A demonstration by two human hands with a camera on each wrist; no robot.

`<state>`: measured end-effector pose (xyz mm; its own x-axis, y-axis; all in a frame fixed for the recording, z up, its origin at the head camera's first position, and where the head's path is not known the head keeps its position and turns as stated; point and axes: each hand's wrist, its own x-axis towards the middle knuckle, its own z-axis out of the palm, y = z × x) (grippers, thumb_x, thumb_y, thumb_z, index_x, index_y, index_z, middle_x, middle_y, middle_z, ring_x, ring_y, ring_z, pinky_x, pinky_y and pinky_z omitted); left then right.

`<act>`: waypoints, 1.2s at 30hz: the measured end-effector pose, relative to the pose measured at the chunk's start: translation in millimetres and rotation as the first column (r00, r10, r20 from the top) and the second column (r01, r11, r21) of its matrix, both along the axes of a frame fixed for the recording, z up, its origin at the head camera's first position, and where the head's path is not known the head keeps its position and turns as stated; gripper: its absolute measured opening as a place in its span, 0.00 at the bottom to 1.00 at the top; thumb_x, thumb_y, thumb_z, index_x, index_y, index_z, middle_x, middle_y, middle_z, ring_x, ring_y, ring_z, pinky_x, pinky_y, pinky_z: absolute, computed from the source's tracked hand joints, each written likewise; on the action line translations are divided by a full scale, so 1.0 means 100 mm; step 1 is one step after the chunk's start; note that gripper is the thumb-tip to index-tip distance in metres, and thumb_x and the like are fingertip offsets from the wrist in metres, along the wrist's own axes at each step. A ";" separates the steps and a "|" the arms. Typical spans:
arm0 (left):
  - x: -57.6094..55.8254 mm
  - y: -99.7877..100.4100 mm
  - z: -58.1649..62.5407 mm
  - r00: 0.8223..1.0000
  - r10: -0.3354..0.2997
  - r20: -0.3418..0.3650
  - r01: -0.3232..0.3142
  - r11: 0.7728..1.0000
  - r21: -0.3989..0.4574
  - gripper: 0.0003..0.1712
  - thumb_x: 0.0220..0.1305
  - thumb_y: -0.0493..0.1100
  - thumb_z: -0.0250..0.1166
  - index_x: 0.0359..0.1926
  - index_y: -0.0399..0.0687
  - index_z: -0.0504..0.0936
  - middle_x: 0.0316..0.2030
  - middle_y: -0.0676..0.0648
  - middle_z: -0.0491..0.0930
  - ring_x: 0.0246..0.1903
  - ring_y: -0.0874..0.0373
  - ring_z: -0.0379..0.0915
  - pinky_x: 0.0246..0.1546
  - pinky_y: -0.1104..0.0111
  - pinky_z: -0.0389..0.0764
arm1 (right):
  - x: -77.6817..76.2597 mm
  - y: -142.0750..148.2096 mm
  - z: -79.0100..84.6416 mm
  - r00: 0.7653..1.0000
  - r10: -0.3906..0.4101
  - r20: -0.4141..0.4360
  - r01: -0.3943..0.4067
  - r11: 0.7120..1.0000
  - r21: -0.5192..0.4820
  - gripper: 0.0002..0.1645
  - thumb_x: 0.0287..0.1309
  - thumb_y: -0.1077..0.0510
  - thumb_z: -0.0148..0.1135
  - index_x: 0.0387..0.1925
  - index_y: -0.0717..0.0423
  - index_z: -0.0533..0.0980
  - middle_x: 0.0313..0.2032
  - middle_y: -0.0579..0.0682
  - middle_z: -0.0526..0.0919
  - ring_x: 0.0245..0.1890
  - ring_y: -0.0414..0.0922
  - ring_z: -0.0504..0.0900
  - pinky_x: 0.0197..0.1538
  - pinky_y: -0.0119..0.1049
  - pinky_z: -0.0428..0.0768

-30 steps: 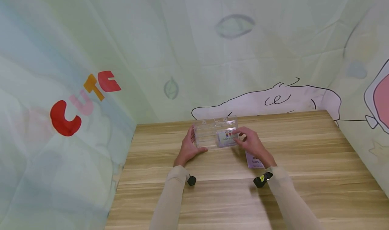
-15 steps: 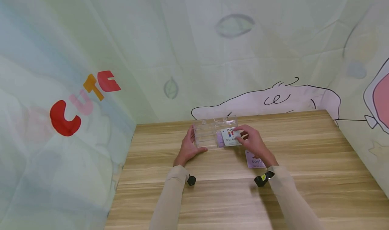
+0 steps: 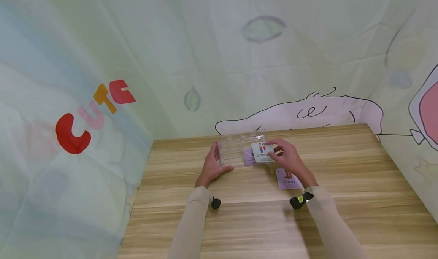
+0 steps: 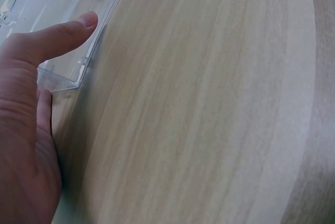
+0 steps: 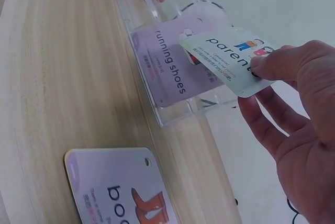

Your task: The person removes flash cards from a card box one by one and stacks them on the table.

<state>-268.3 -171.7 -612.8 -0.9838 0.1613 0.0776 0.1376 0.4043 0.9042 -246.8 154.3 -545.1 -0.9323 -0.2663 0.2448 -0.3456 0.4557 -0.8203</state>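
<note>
A clear plastic box (image 3: 231, 155) with compartments sits toward the back of the table. My left hand (image 3: 211, 167) holds its left end, the thumb (image 4: 68, 35) along the near edge and the other fingers round the side. With thumb and fingers, my right hand (image 3: 290, 159) pinches a pale flash card (image 5: 222, 56) reading "parents", tilted over the box's right compartment. Partly covered by it, a purple "running shoes" card (image 5: 162, 72) lies in that compartment. A purple "boots" card (image 3: 287, 181) lies on the table, near and right of the box.
The wood-grain table (image 3: 253, 228) ends at the back against a printed cloth backdrop (image 3: 205, 61). More cloth with "CUTE" lettering hangs at the left. A small black camera is worn on each wrist.
My right hand has lifted the "parents" card out of the right compartment and moved slightly right, uncovering the "running shoes" card and more of the "boots" card. The left hand stays put.
</note>
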 end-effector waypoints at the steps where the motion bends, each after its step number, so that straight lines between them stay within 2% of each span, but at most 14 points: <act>1: 0.00 0.00 0.00 1.000 0.000 0.000 0.000 1.000 0.001 0.75 0.40 0.39 0.89 0.82 0.45 0.48 0.76 0.36 0.61 0.75 0.47 0.59 0.75 0.61 0.63 | 0.00 0.01 0.00 1.000 -0.001 0.002 0.001 1.000 0.002 0.24 0.63 0.70 0.69 0.60 0.58 0.79 0.59 0.59 0.81 0.45 0.55 0.85 0.48 0.49 0.88; 9: 0.00 -0.01 -0.01 1.000 0.001 -0.006 -0.001 1.000 -0.007 0.75 0.41 0.40 0.89 0.82 0.45 0.48 0.76 0.36 0.61 0.75 0.46 0.59 0.75 0.61 0.63 | 0.02 0.15 0.03 1.000 -0.022 -0.006 0.023 0.999 0.024 0.24 0.63 0.69 0.70 0.60 0.58 0.79 0.59 0.59 0.81 0.45 0.55 0.85 0.48 0.50 0.88; 16: -0.02 -0.01 -0.03 1.000 0.006 -0.004 -0.006 1.000 -0.005 0.76 0.40 0.40 0.89 0.82 0.46 0.47 0.76 0.37 0.61 0.75 0.47 0.59 0.75 0.62 0.63 | 0.07 0.25 0.06 0.999 -0.034 0.030 0.033 0.999 0.029 0.25 0.63 0.68 0.69 0.61 0.58 0.78 0.60 0.59 0.80 0.46 0.55 0.85 0.47 0.47 0.88; 25: 0.01 0.01 0.01 1.000 0.017 0.003 -0.017 1.000 -0.019 0.75 0.41 0.40 0.89 0.82 0.46 0.47 0.76 0.37 0.61 0.75 0.47 0.59 0.75 0.61 0.63 | 0.12 0.41 0.00 0.998 -0.034 0.055 0.033 0.999 0.031 0.27 0.64 0.68 0.69 0.63 0.59 0.77 0.61 0.60 0.80 0.46 0.55 0.85 0.49 0.47 0.88; 30: 0.02 0.02 0.01 1.000 0.014 -0.003 -0.014 1.000 -0.024 0.75 0.41 0.39 0.89 0.82 0.45 0.47 0.76 0.36 0.60 0.75 0.46 0.59 0.75 0.60 0.63 | 0.18 0.51 -0.03 0.998 -0.027 0.057 0.026 0.999 0.030 0.26 0.63 0.69 0.69 0.63 0.61 0.77 0.60 0.61 0.80 0.45 0.55 0.85 0.48 0.42 0.88; 36: 0.01 0.02 0.00 1.000 0.016 0.005 -0.016 1.000 -0.024 0.75 0.41 0.40 0.89 0.82 0.46 0.47 0.77 0.37 0.60 0.75 0.47 0.59 0.75 0.62 0.63 | 0.24 0.62 -0.10 0.995 -0.024 0.102 0.022 1.000 0.021 0.27 0.63 0.69 0.69 0.63 0.63 0.77 0.59 0.63 0.80 0.45 0.54 0.85 0.49 0.37 0.87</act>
